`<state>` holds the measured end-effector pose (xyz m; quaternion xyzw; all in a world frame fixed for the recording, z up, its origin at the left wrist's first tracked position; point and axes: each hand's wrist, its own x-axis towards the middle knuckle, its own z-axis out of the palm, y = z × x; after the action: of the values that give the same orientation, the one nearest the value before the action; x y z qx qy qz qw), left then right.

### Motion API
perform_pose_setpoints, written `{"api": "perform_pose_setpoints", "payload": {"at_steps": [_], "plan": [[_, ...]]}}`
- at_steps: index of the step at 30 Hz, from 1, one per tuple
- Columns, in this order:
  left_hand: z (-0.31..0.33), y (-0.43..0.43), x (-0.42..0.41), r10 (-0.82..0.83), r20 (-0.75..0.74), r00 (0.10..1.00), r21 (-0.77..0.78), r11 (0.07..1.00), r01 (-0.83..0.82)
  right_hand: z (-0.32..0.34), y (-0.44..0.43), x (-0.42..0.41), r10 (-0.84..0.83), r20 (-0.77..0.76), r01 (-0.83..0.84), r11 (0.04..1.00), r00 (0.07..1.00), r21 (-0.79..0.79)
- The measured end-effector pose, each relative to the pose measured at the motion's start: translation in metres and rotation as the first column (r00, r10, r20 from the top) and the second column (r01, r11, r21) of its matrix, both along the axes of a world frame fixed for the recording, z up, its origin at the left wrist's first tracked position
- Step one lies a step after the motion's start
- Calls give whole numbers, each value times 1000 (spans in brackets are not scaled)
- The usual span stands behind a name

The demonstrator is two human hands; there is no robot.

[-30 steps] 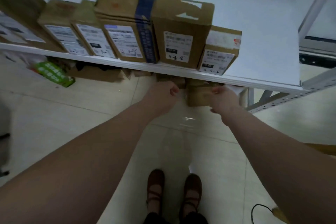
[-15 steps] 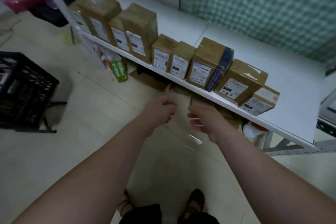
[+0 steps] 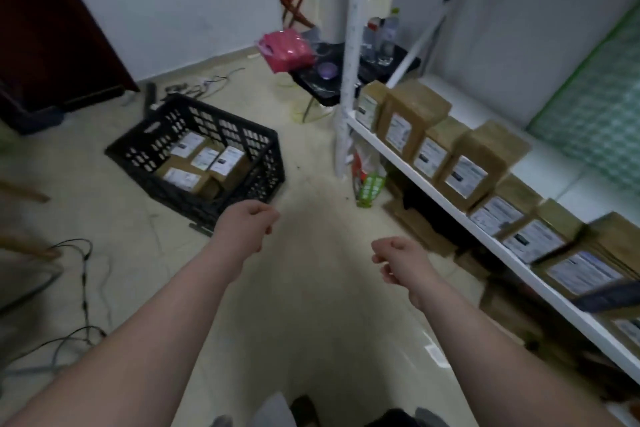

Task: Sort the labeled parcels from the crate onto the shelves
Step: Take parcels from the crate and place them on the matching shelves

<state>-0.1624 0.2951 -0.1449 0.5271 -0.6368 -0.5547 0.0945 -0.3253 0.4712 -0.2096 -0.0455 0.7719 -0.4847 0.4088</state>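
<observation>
Plainly, the fingers of both hands are curled in toward the palms, and nothing is held by either. The left hand [image 3: 247, 225] is seen just by the near corner of the black crate [image 3: 145, 146]. The right hand [image 3: 398, 258] is set farther off, toward the white shelf [image 3: 408, 166] and its row of shelved boxes [image 3: 464, 177]. Several labelled parcels [image 3: 204, 163] are lying flat in the crate, labels up, ahead and to the left of the fingers. Their long axis cannot be told surely. The coming reach is judged best made by the left hand, forward and down over the near rim.
</observation>
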Motion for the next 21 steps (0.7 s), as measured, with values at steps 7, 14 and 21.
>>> {"api": "perform_pose_setpoints", "payload": {"at_steps": [7, 14, 21], "plan": [[-7, -88, 74, 292, -15, 956, 21, 956, -292, -38, -73, 25, 78, -17, -72, 970, 997, 230], [-20, -200, 89, 383, -22, 923, 99, 920, -379, -74, -220, 23, 86, 200, -119, 980, 976, 161], [-30, -334, 84, 430, 21, 902, 160, 890, -428, -66, -418, 13, 110, 307, -151, 982, 945, 113]]}}
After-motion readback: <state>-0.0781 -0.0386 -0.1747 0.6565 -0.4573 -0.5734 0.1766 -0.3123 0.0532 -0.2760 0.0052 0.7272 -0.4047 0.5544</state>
